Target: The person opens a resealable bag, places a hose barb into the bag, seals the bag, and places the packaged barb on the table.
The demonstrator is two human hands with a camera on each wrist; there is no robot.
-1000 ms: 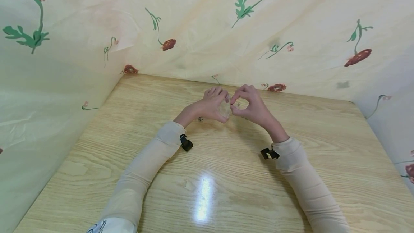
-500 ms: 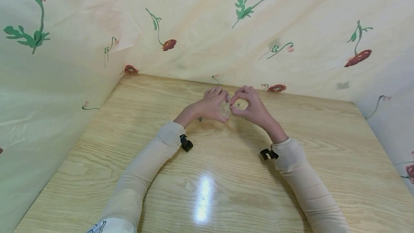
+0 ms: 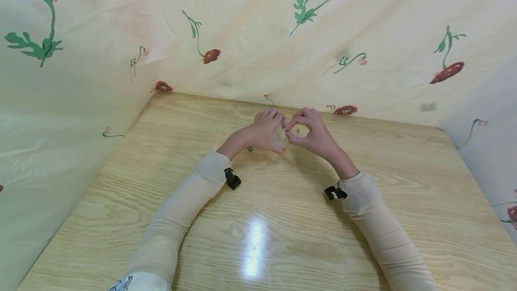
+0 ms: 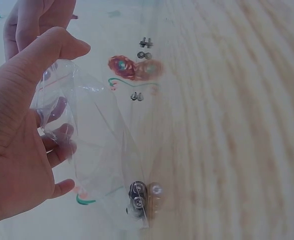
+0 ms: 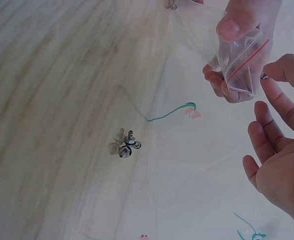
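Clear bag gripped in left hand, right hand pinching metal piece, slightly nearer bag than before

The surface is pale, glossy wood grain, with a bright glare at six o'clock. Small metal bolts sit on it toward one o'clock; near twelve, a clear bag's bolt-weighted lower end seems to rest there.
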